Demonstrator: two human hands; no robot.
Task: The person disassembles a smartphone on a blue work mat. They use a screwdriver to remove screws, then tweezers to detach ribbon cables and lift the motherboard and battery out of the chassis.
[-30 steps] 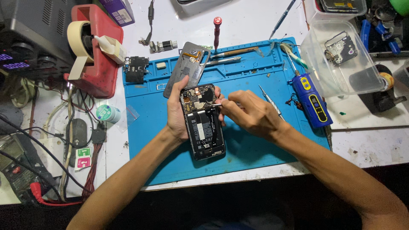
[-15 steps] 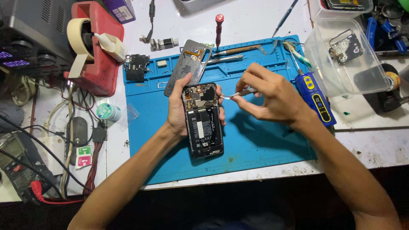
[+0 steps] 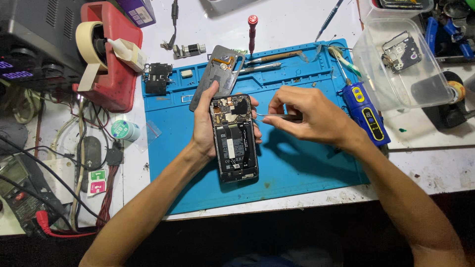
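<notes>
The left hand (image 3: 204,129) cradles an opened phone (image 3: 234,138) from below, fingers wrapped around both long edges, its dark glossy internals facing up. The right hand (image 3: 309,116) pinches thin metal tweezers (image 3: 274,116), fingers closed on them, tips at the phone's upper right edge. Beneath the fingers, the smooth blue mat (image 3: 297,173) lies bare toward the table's (image 3: 435,170) near edge.

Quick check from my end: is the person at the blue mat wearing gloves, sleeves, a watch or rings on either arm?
No. The left hand and right hand are both bare, with no gloves. Both forearms are uncovered up to the picture's lower edge, so no sleeves show. No watch, wristband or strap sits on either wrist, and no rings show on the fingers in view. Nails look short and unpainted.
</notes>
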